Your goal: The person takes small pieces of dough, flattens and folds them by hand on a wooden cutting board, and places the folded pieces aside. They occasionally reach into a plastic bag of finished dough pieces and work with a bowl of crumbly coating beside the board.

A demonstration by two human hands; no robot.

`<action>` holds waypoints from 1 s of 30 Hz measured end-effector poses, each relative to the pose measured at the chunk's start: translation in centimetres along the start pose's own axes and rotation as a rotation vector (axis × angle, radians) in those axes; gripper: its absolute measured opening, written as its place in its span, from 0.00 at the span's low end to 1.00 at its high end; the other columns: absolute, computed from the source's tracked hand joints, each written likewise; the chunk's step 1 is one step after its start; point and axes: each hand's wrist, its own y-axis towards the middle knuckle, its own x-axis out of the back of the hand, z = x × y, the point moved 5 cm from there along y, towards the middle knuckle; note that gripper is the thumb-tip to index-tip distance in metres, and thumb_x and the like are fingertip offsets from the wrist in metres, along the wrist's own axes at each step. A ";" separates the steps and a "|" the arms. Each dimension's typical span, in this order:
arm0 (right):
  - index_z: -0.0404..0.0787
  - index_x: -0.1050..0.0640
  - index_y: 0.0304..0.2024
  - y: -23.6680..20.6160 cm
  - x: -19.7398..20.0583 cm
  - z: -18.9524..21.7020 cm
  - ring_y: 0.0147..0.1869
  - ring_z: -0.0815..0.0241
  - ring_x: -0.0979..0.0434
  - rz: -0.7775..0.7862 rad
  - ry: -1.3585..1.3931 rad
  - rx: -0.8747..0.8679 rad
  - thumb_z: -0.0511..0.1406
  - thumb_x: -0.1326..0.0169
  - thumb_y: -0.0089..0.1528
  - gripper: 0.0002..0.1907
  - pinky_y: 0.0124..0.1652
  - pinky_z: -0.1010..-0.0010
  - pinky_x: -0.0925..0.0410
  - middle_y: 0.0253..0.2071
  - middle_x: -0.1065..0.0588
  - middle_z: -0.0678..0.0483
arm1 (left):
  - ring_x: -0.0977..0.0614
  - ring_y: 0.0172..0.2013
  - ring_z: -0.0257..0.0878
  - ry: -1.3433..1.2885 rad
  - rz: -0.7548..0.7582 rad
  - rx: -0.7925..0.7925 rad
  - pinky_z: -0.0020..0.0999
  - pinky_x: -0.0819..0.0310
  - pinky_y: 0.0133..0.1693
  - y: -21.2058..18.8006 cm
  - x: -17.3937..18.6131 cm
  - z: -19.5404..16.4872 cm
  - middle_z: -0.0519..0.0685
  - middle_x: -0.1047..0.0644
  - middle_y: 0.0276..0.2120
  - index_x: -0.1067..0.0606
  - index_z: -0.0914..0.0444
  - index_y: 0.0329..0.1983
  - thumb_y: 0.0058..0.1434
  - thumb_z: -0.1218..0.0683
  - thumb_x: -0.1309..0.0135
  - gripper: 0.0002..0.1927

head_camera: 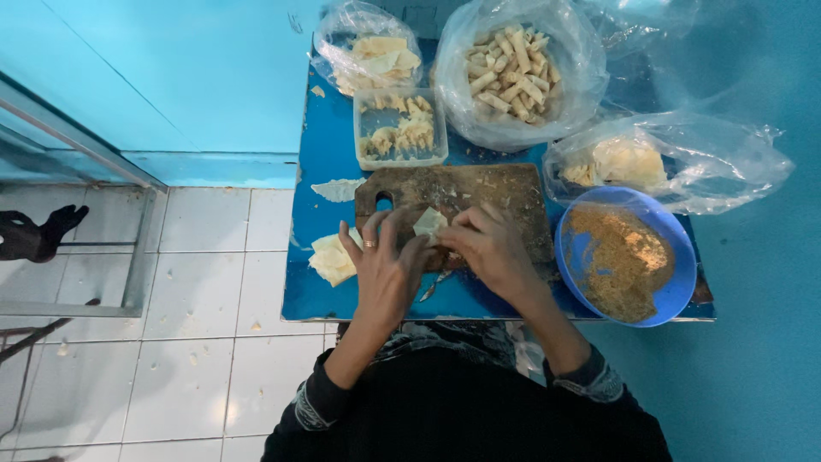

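Observation:
Both my hands meet over the near part of a dark wooden cutting board on a small blue table. My left hand, with a ring on one finger, and my right hand pinch a pale square pastry wrapper between their fingertips. A small stack of the same pale wrappers lies on the table just left of my left hand.
A blue bowl of brown crumbs sits at the right. Behind the board stand a clear plastic tub and plastic bags: one of rolled pastry sticks, one of wrappers, another at right. White tiled floor lies to the left.

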 end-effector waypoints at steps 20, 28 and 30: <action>0.50 0.17 0.38 -0.6 -1.7 -2.3 0.56 0.50 0.35 -0.087 0.251 -0.298 0.44 0.33 0.54 0.12 0.54 0.59 0.38 0.50 0.38 0.51 | 0.35 0.60 0.59 -0.125 0.017 0.240 0.69 0.51 0.61 0.6 -0.3 0.8 0.58 0.32 0.58 0.25 0.66 0.33 0.55 0.57 0.36 0.09; 0.53 0.14 0.38 -1.9 -0.1 0.2 0.58 0.50 0.35 -0.160 -0.119 -0.167 0.44 0.35 0.59 0.07 0.53 0.52 0.42 0.53 0.32 0.53 | 0.34 0.62 0.58 -0.024 0.025 0.012 0.75 0.57 0.63 -0.3 0.3 0.8 0.56 0.33 0.61 0.21 0.60 0.38 0.60 0.55 0.38 0.06; 0.52 0.15 0.36 -1.2 -0.3 -0.3 0.58 0.49 0.35 -0.132 -0.130 -0.222 0.44 0.35 0.59 0.07 0.52 0.51 0.42 0.51 0.33 0.53 | 0.34 0.62 0.57 0.022 0.039 0.030 0.75 0.56 0.64 0.0 -0.2 0.9 0.55 0.34 0.61 0.21 0.61 0.39 0.62 0.55 0.38 0.06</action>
